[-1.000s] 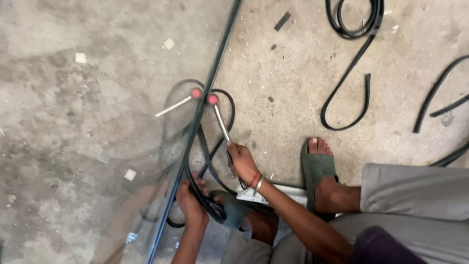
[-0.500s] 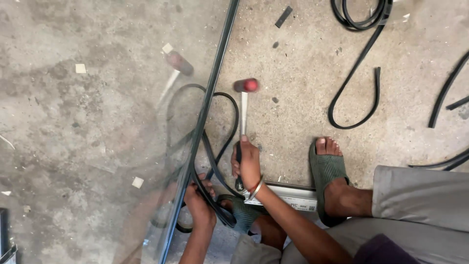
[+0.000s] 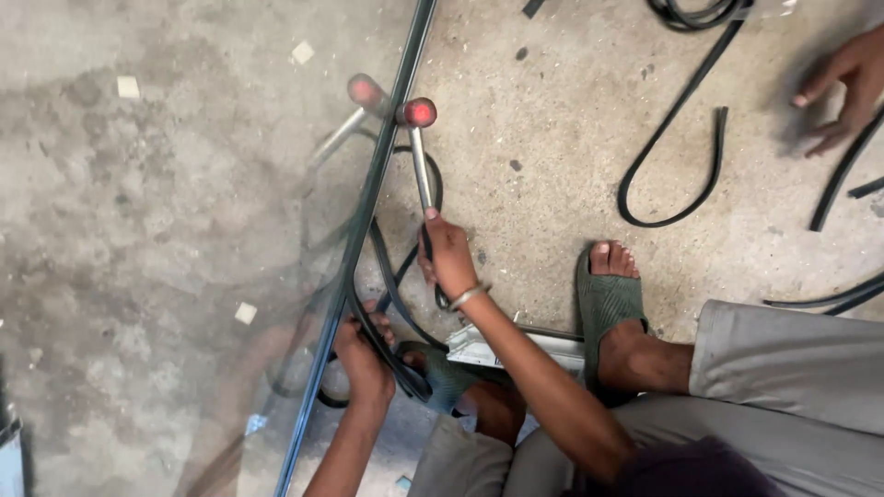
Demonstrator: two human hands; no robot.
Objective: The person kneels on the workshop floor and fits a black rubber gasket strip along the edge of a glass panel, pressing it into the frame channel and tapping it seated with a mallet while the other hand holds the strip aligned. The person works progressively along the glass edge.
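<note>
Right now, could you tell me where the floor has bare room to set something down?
Bare concrete lies between the mallet and the looped rubber strip, above the sandalled foot. It is crowded around the left hand, right hand and glass pane edge.

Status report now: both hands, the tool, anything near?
Right hand grips red-headed mallet at glass edge. Left hand holds black rubber strip. Another person's hand top right.

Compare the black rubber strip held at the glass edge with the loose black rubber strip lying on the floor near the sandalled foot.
The black rubber strip at the glass edge is gripped by the left hand and follows the glass pane; the loose black rubber strip lies untouched on the concrete floor. The held one loops tightly by the hands; the loose one makes one long, open bend. Both are thin, black and flexible.
</note>
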